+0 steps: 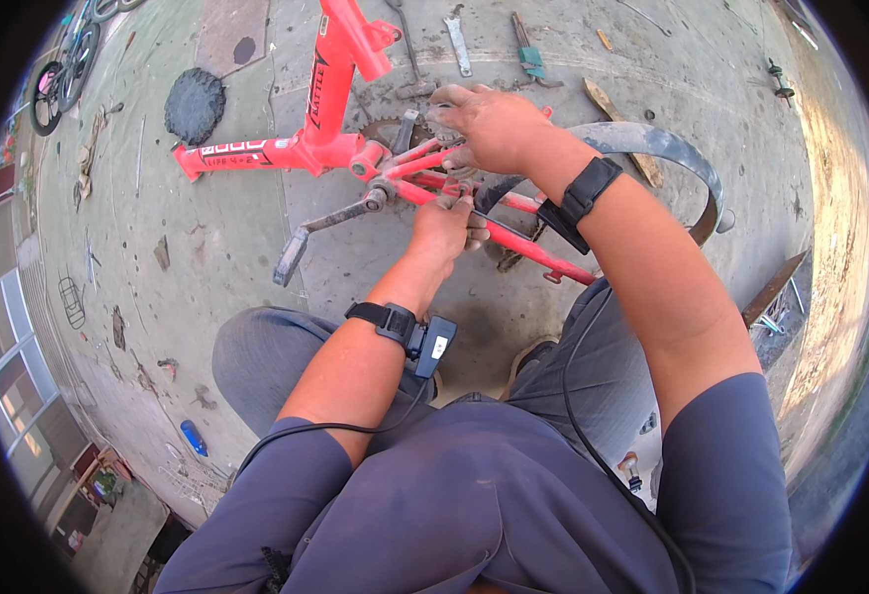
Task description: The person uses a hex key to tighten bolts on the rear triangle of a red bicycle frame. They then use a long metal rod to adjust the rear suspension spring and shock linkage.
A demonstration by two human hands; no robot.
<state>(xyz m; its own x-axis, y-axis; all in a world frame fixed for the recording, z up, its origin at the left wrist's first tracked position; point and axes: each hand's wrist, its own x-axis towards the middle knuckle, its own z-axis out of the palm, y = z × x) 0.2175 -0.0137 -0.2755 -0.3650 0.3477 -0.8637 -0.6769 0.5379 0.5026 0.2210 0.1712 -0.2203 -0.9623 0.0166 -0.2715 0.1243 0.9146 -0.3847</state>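
A red bicycle frame (334, 152) lies on the concrete floor before my knees. My left hand (445, 224) is closed at one of its rear stays, thumb and forefinger pinched by a small bracket; any small part between them is hidden. Over the upper stays is my right hand (495, 132), fingers bent and spread beside the toothed chainring (382, 132); whether they grip anything is unclear. A dusty crank arm with a pedal (291, 256) juts toward me from the bottom bracket. Behind my right wrist curves a black mudguard (657, 139), attached near the stays.
Beyond the frame lie a hammer (413, 90), a spanner (458, 46), a green-wrapped tool bundle (531, 61) and a wooden strip (625, 135). A dark round slab (194, 106) is at left. A metal tray (776, 289) holds tools at right. Cables run along both my arms.
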